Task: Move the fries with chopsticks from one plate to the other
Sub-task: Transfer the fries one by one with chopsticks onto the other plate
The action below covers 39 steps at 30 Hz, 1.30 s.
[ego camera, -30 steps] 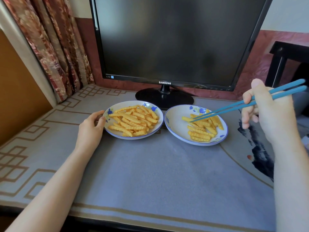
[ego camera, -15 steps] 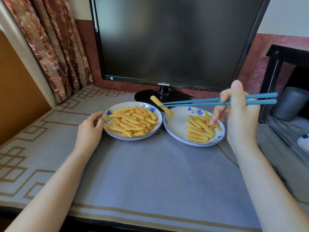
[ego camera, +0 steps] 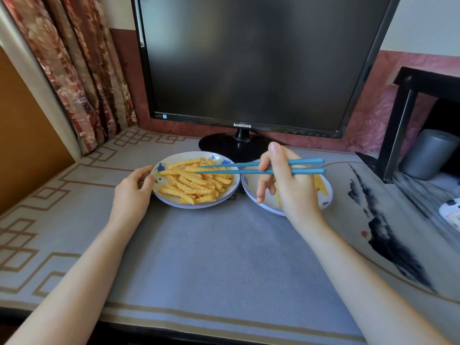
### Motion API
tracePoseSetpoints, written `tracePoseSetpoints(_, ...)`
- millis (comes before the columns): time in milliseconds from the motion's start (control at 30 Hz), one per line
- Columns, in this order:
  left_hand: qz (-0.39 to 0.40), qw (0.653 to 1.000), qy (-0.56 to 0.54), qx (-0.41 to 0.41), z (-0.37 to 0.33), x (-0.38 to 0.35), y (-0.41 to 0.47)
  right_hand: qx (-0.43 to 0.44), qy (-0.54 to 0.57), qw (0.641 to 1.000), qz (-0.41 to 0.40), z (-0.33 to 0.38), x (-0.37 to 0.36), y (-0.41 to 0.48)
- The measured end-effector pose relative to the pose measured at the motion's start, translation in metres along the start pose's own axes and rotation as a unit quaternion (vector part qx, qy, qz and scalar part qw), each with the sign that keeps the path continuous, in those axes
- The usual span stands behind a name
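Observation:
Two white plates with blue flowers stand side by side in front of the monitor. The left plate [ego camera: 174, 201] carries a heap of crinkle-cut fries [ego camera: 196, 181]. My left hand [ego camera: 133, 189] holds its left rim. My right hand [ego camera: 286, 185] grips a pair of blue chopsticks [ego camera: 236, 168]. Their tips reach over the fries on the left plate, slightly apart, with no fry between them. The right plate [ego camera: 249, 185] lies mostly behind my right hand; a few of its fries [ego camera: 319, 186] show past it.
A black Samsung monitor [ego camera: 249, 61] on a round base stands just behind the plates. A patterned curtain [ego camera: 82, 70] hangs at the left. At the right are a black stand [ego camera: 403, 115] and a grey cylinder [ego camera: 430, 153]. A grey cloth [ego camera: 224, 257] covers the table.
My right hand carried a fry in the chopsticks leftward from the right plate to the left plate. The fry is no longer in the chopsticks. My left hand stayed at the rim.

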<state>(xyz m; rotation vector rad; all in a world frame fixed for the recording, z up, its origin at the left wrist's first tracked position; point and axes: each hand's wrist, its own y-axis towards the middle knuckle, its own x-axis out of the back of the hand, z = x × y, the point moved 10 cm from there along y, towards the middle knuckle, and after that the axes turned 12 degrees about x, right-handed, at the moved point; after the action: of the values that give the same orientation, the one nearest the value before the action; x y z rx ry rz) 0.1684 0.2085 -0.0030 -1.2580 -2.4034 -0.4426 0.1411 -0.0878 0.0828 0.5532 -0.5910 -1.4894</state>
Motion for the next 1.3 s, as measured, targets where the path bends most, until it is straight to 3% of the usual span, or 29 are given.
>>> tracePoseSetpoints(100, 0.001, 1.0, 0.002, -0.001, 0.001, 0.0, 0.001, -0.007, -0.017, 1.0, 0.01, -0.001, 0.005, 0.002)
tracePoseSetpoints(300, 0.002, 1.0, -0.001, 0.001, 0.001, 0.0, 0.0, -0.013, -0.037, 0.995, -0.094, 0.01, 0.066, 0.016)
tracePoseSetpoints(633, 0.003, 1.0, -0.003, -0.001, -0.001, -0.001, -0.002, 0.007, -0.162, 0.972, -0.168, 0.019, 0.146, 0.02)
tracePoseSetpoints(933, 0.004, 1.0, -0.005, -0.001, 0.0, 0.0, 0.0, 0.013, -0.229, 0.957, -0.179, 0.032, 0.154, 0.016)
tracePoseSetpoints(1300, 0.004, 1.0, -0.002, 0.003, 0.002, -0.001, 0.0, -0.013, -0.272, 0.953, -0.134, 0.018, 0.147, 0.017)
